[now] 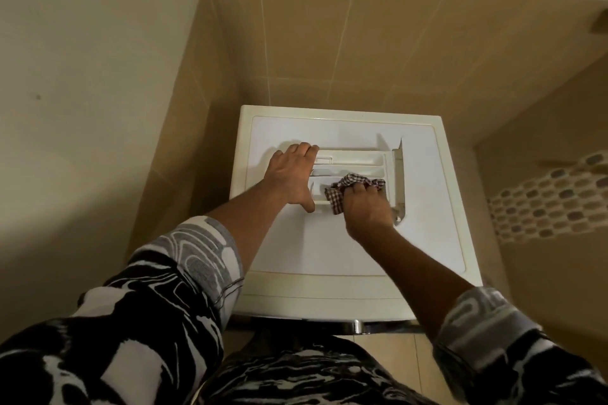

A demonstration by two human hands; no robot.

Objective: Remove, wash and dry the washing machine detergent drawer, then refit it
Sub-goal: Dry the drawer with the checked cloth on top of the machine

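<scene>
— On top of the washing machine [329, 240], by the tiled wall [329, 43], what lies there?
— Its detergent drawer [355, 159], compartments up; left hand [291, 179] grips its left end, fingers over the far edge; right hand [365, 207] clutches a checked cloth [342, 187], pressed into the nearest compartment, partly covering it.

Tan wall tiles [329, 26] meet a cream wall [98, 43]; a mosaic strip [552, 197] runs at right.
</scene>
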